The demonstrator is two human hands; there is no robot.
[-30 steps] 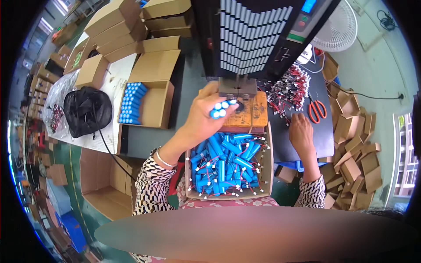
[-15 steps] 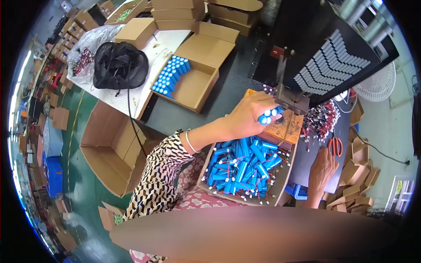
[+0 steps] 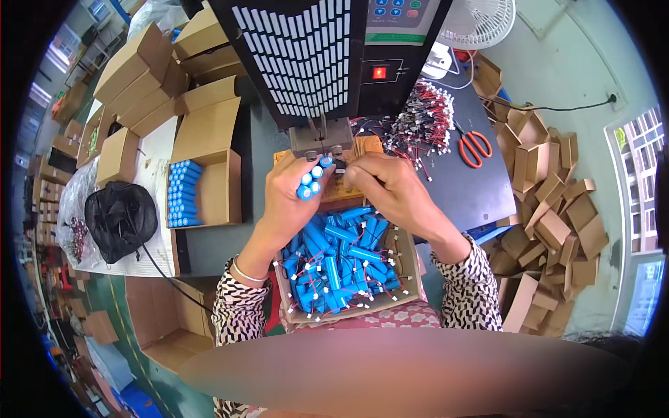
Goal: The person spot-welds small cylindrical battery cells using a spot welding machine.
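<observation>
Gripping a cluster of blue battery cells (image 3: 313, 180) in a clenched left hand (image 3: 293, 198), a worker pinches a small part w/ right hand (image 3: 390, 188) just under the welding machine head (image 3: 320, 139), above a cardboard box (image 3: 411, 261) of wired blue cells (image 3: 338, 261).

Glossy blue plastic-wrapped cells (image 3: 312, 182); matt cardboard box (image 3: 411, 261).

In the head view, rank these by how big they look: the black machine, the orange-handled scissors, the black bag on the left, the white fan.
1. black machine, clearly largest.
2. black bag.
3. white fan, only part of it in frame, so its place against the bag is unsure.
4. orange-handled scissors, smallest.
</observation>
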